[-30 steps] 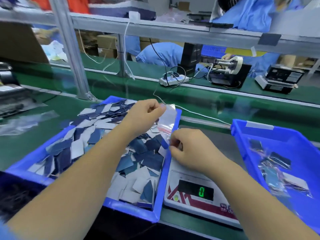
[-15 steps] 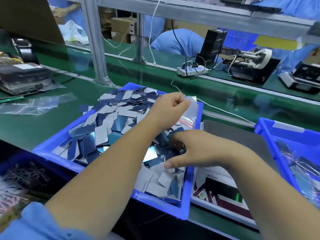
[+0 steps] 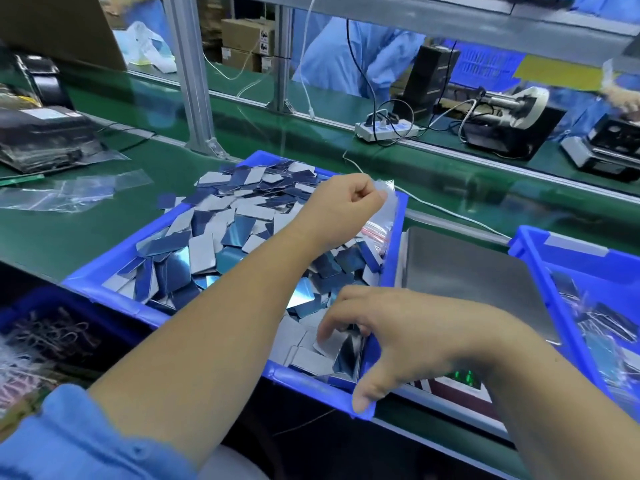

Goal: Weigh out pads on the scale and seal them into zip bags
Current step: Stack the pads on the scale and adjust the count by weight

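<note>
A blue bin point(image 3: 104, 285) in front of me is heaped with blue and silver rectangular pads point(image 3: 221, 237). My left hand point(image 3: 341, 209) pinches the top edge of a clear zip bag point(image 3: 382, 220), which hangs over the bin's far right side. My right hand point(image 3: 398, 334) reaches down into the bin's near right corner. Its fingertips touch the pads there and its thumb sticks out over the rim. The scale point(image 3: 467, 271) stands just right of the bin with a bare steel plate. Its green display point(image 3: 464, 377) is mostly hidden behind my right wrist.
A second blue bin point(image 3: 540, 247) at the right holds filled bags point(image 3: 606, 323). Loose clear bags point(image 3: 69, 195) lie on the green belt at the left, near a dark stack point(image 3: 45, 140). An aluminium post point(image 3: 194, 81) and a power strip point(image 3: 384, 128) stand behind.
My right hand let go of the bag's lower edge and moved down and towards me into the pads at the bin's near corner. The left hand kept holding the bag.
</note>
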Demonstrator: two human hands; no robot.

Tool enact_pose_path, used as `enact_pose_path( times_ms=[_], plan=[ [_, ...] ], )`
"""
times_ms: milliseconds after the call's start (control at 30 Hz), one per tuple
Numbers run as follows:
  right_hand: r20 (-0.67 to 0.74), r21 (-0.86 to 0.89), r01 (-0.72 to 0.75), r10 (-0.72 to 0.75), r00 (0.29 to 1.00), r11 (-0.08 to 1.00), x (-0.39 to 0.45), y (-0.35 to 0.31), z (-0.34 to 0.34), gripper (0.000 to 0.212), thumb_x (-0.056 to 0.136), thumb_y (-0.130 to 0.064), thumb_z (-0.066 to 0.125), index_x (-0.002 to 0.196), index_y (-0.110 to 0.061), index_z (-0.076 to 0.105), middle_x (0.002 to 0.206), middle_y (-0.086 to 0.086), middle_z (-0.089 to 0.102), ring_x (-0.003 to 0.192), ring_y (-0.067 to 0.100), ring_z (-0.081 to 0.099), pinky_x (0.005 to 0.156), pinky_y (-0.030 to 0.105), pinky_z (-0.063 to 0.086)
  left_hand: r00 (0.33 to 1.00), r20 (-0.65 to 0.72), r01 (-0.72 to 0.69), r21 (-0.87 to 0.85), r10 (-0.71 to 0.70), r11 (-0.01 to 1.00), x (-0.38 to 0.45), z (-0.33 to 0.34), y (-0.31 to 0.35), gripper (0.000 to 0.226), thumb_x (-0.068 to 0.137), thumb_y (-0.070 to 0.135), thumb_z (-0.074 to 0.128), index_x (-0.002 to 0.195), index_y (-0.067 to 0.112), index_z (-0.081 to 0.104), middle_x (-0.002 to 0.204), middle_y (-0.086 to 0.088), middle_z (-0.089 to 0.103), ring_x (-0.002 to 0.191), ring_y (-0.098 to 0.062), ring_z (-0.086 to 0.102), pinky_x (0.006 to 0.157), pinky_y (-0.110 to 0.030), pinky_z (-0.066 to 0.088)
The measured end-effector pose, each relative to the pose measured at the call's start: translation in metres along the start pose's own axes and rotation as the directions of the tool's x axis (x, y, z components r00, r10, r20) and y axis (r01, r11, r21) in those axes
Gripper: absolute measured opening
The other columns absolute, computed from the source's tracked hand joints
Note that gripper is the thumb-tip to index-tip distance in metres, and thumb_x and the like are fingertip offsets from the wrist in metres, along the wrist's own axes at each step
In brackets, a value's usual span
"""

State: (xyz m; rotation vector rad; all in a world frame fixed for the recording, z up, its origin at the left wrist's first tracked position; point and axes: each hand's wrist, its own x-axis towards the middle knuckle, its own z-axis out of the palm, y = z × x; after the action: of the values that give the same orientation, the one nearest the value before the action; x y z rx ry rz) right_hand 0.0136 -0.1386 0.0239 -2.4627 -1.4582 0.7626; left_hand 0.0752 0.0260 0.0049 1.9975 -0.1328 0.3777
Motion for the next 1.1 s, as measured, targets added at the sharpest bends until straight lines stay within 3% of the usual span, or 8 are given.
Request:
enact_pose_path(
  times_ms=[100,233,467,700,767,933,1033,1100],
  plan=[
    [-0.081,0.035,-0.01,0.013,0.997,0.999,0.003,-0.001,0.002,0.049,0.07,-0.051,0.083,0.107,-0.045,0.051,0.096,-0.023,0.05,0.086,-0.013,0.048,0.067,0.013,0.038,1.0,-0.002,-0.002,0.001,0.002,1.0,0.0,0.0,0.0,0.034,0.097,0.03,0.058,0.077,0.003,0.052,0.053,0.009,0.039,0.047,-0.008,0.031,0.045,-0.016,0.029],
    [-0.11,0.081,-0.039,0.048,0.993,0.996,0.005,-0.001,0.001,0.05,0.071,-0.046,0.083,0.106,-0.046,0.047,0.086,-0.025,0.053,0.074,-0.005,0.052,0.061,0.014,0.04,1.0,-0.003,-0.002,0.014,0.002,1.0,0.0,0.001,-0.001,0.033,0.097,0.03,0.058,0.078,0.003,0.053,0.048,0.013,0.037,0.047,-0.007,0.032,0.045,-0.015,0.03],
    [-0.056,-0.111,-0.048,0.042,0.998,0.993,0.006,-0.009,-0.002,0.033,0.077,-0.044,0.075,0.107,-0.033,0.064,0.097,-0.015,0.058,0.089,0.003,0.055,0.08,0.029,0.052,1.0,-0.005,0.009,0.024,-0.009,1.0,0.0,0.0,-0.003,0.034,0.097,0.03,0.059,0.079,0.001,0.054,0.047,0.015,0.039,0.045,-0.005,0.033,0.045,-0.013,0.031],
    [-0.021,-0.198,-0.062,0.059,0.998,0.978,0.008,-0.008,-0.003,0.033,0.081,-0.051,0.072,0.107,-0.034,0.062,0.102,-0.011,0.061,0.092,0.012,0.057,0.081,0.039,0.054,0.999,0.01,0.031,0.022,-0.031,0.999,0.0,0.0,-0.004,0.035,0.097,0.032,0.058,0.081,0.001,0.055,0.047,0.015,0.038,0.047,-0.005,0.034,0.046,-0.012,0.032],
    [-0.036,-0.161,-0.021,0.016,0.999,0.987,0.009,-0.003,-0.004,0.028,0.083,-0.048,0.072,0.104,-0.032,0.064,0.098,-0.012,0.062,0.089,0.011,0.058,0.079,0.036,0.053,0.999,0.017,0.044,0.014,-0.045,0.999,0.001,0.0,-0.004,0.034,0.097,0.032,0.058,0.079,0.003,0.055,0.047,0.016,0.038,0.047,-0.005,0.034,0.045,-0.011,0.032],
    [-0.184,-0.02,0.044,-0.047,0.982,0.999,0.013,0.011,-0.012,0.016,0.083,-0.032,0.077,0.097,-0.027,0.071,0.077,-0.027,0.059,0.077,-0.008,0.056,0.067,0.009,0.041,0.999,0.019,0.051,-0.008,-0.051,0.999,0.001,0.0,-0.003,0.032,0.096,0.032,0.059,0.073,0.011,0.053,0.053,0.012,0.044,0.048,-0.007,0.035,0.046,-0.013,0.032],
    [-0.271,0.111,0.04,-0.009,0.963,0.993,0.014,0.018,-0.015,0.014,0.082,-0.026,0.08,0.086,-0.033,0.068,0.073,-0.024,0.063,0.069,-0.009,0.058,0.065,0.008,0.042,0.998,-0.004,0.067,-0.05,-0.067,0.997,0.003,-0.001,-0.003,0.034,0.096,0.032,0.059,0.077,0.005,0.053,0.076,-0.021,0.059,0.057,-0.011,0.041,0.049,-0.017,0.036],
    [-0.348,0.201,0.032,0.04,0.937,0.979,0.015,0.023,-0.016,0.023,0.083,-0.023,0.08,0.074,-0.035,0.062,0.066,-0.02,0.062,0.059,-0.002,0.055,0.059,0.011,0.042,0.997,-0.028,0.071,-0.112,-0.074,0.991,0.004,-0.003,-0.002,0.033,0.095,0.03,0.059,0.07,0.011,0.051,0.086,-0.026,0.065,0.055,-0.01,0.042,0.047,-0.014,0.035]
  ],
)
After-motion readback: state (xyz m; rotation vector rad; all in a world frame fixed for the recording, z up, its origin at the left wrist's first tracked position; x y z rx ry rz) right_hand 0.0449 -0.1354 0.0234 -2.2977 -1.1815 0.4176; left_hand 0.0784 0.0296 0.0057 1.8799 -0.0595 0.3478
